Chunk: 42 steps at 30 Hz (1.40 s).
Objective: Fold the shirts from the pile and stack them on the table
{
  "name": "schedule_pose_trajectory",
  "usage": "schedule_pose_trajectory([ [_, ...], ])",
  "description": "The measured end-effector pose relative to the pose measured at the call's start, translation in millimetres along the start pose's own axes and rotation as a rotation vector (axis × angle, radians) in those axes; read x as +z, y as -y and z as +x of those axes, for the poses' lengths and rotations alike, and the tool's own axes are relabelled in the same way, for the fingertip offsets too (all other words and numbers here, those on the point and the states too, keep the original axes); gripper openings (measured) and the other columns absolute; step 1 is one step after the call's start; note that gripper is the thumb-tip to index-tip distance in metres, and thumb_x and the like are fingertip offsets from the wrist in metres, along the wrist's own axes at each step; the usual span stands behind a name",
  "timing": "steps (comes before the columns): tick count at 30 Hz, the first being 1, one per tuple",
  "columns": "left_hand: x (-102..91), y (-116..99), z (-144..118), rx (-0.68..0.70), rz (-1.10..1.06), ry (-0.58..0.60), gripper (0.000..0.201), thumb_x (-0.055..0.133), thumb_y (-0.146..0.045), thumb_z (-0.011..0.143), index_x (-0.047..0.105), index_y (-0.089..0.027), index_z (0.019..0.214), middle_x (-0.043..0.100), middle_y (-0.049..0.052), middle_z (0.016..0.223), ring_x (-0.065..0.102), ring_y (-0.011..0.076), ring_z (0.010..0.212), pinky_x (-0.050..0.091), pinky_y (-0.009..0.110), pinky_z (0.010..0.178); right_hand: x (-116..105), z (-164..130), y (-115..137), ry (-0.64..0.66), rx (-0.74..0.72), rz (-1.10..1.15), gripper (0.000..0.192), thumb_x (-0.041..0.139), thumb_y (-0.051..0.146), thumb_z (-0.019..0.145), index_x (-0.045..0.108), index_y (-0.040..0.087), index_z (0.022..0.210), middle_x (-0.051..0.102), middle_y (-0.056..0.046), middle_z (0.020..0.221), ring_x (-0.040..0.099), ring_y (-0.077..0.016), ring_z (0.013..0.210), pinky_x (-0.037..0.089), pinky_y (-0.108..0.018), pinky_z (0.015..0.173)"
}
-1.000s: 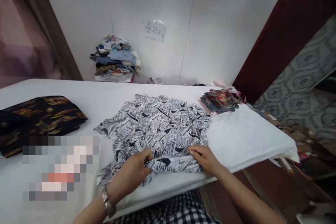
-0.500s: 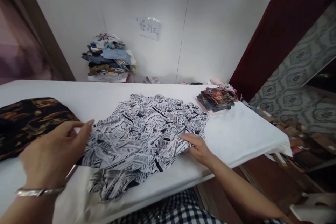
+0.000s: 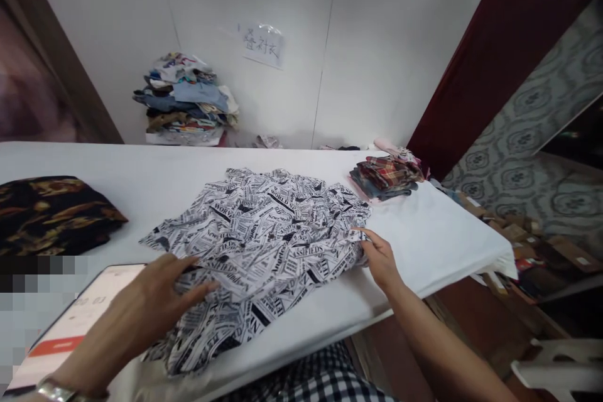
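Note:
A white shirt [image 3: 282, 226] with black newspaper print lies spread and wrinkled on the white table. My right hand [image 3: 379, 257] pinches a bit of its edge on the right side. Over the shirt's near left part is my left hand [image 3: 155, 295], thumb and fingers apart; whether the fingertips touch the cloth I cannot tell. Beneath my left forearm lies a phone [image 3: 61, 342] with a lit screen. At the shirt's near left, part of the cloth is bunched by the table edge.
A black patterned garment [image 3: 56, 213] lies at the left. Folded clothes [image 3: 386, 176] are stacked at the back right, and a tall clothes pile [image 3: 183, 100] stands by the wall. A paper sign [image 3: 264, 45] hangs there. Boxes [image 3: 565, 257] stand right of the table [image 3: 438, 232].
My left hand has moved right and nearer over the shirt, uncovering the phone. The shirt's near edge is pulled rightward by my right hand, which has shifted slightly right.

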<state>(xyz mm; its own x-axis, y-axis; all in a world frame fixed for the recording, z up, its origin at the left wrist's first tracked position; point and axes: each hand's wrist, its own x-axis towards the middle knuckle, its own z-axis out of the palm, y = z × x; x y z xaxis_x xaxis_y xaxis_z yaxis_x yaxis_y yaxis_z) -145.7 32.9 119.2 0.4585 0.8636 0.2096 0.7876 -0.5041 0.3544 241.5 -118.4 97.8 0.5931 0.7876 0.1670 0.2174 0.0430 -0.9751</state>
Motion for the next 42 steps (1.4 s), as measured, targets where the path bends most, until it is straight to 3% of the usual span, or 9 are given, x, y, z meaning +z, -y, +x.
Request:
schedule_pose_trajectory([
  [5, 6.0, -19.8, -5.6, 0.105, -0.059, 0.130, 0.041, 0.048, -0.054, 0.083, 0.057, -0.022, 0.059, 0.055, 0.002, 0.064, 0.052, 0.0149, 0.056, 0.038, 0.029, 0.055, 5.1, -11.1, -8.7, 0.056, -0.011, -0.055, 0.034, 0.053, 0.030, 0.080, 0.070, 0.018, 0.107, 0.070, -0.002, 0.090, 0.062, -0.0181, 0.084, 0.048, -0.029, 0.076],
  [12, 23.9, -143.2, 5.0, 0.221, -0.820, 0.082, 0.031, 0.053, -0.040, 0.087, 0.060, -0.019, 0.065, 0.057, 0.000, 0.067, 0.053, 0.0117, 0.065, 0.046, 0.024, 0.061, 57.8, -27.9, 3.9, 0.668, -0.338, -0.210, 0.076, 0.075, 0.040, 0.069, 0.047, 0.024, 0.138, 0.056, -0.009, 0.133, 0.056, -0.0230, 0.113, 0.047, -0.035, 0.091],
  [15, 31.5, -171.6, 9.0, 0.343, -0.903, 0.130, 0.023, 0.051, -0.034, 0.089, 0.065, -0.020, 0.077, 0.063, 0.002, 0.078, 0.059, 0.0128, 0.076, 0.050, 0.026, 0.071, 63.3, -23.4, 2.2, 0.713, -0.257, -0.175, 0.037, 0.072, 0.037, 0.070, 0.069, 0.020, 0.103, 0.071, -0.004, 0.099, 0.064, -0.0207, 0.089, 0.051, -0.033, 0.081],
  [18, 35.6, -153.5, 3.7, 0.409, -0.737, 0.093, 0.023, 0.052, -0.033, 0.090, 0.064, -0.024, 0.106, 0.066, 0.006, 0.108, 0.061, 0.0168, 0.102, 0.051, 0.031, 0.089, 35.2, -7.6, -5.2, 0.397, -0.063, 0.077, 0.015, 0.073, 0.032, 0.066, 0.070, 0.019, 0.074, 0.071, 0.000, 0.072, 0.065, -0.0201, 0.074, 0.054, -0.032, 0.072],
  [22, 59.4, -85.6, -27.9, 0.390, -0.256, -0.043, 0.055, 0.064, -0.042, 0.080, 0.051, -0.029, 0.132, 0.056, 0.008, 0.134, 0.052, 0.0255, 0.122, 0.044, 0.043, 0.103, -25.5, 20.8, -20.6, -0.165, 0.113, 0.381, 0.032, 0.074, 0.036, 0.065, 0.069, 0.019, 0.091, 0.074, -0.004, 0.090, 0.068, -0.0233, 0.087, 0.055, -0.036, 0.081],
  [26, 88.2, -31.3, -66.8, 0.352, 0.080, -0.015, 0.075, 0.068, -0.047, 0.072, 0.041, -0.035, 0.141, 0.049, 0.005, 0.143, 0.048, 0.0298, 0.127, 0.038, 0.050, 0.107, -64.8, 40.5, -43.5, -0.408, 0.282, 0.353, 0.039, 0.078, 0.036, 0.060, 0.069, 0.017, 0.093, 0.074, -0.005, 0.090, 0.069, -0.0244, 0.089, 0.055, -0.038, 0.081],
  [31, 83.0, -21.7, -70.7, 0.233, 0.150, 0.017, 0.039, 0.060, -0.041, 0.079, 0.063, -0.035, 0.118, 0.058, 0.002, 0.134, 0.055, 0.0277, 0.121, 0.045, 0.046, 0.102, -74.1, 68.7, -55.2, -0.196, 0.266, -0.224, 0.040, 0.075, 0.046, 0.064, 0.071, 0.016, 0.090, 0.073, -0.011, 0.096, 0.064, -0.0300, 0.103, 0.048, -0.044, 0.093],
  [37, 49.5, -41.3, -35.5, 0.064, 0.151, 0.068, 0.027, 0.042, -0.014, 0.081, 0.065, -0.023, 0.092, 0.071, 0.007, 0.102, 0.066, 0.0240, 0.095, 0.052, 0.037, 0.082, -35.8, 111.9, -53.4, 0.088, 0.036, -0.862, 0.051, 0.072, 0.042, 0.068, 0.067, 0.012, 0.109, 0.067, -0.021, 0.109, 0.060, -0.0382, 0.108, 0.043, -0.049, 0.094],
  [42, 25.0, -29.2, -27.0, -0.172, 0.059, 0.054, 0.025, 0.033, -0.019, 0.085, 0.057, -0.022, 0.092, 0.069, 0.007, 0.083, 0.067, 0.0243, 0.072, 0.048, 0.035, 0.061, -21.3, 107.6, -63.3, 0.210, -0.086, -0.691, 0.041, 0.061, 0.018, 0.066, 0.068, 0.018, 0.107, 0.068, -0.013, 0.115, 0.060, -0.0308, 0.111, 0.043, -0.041, 0.097],
])
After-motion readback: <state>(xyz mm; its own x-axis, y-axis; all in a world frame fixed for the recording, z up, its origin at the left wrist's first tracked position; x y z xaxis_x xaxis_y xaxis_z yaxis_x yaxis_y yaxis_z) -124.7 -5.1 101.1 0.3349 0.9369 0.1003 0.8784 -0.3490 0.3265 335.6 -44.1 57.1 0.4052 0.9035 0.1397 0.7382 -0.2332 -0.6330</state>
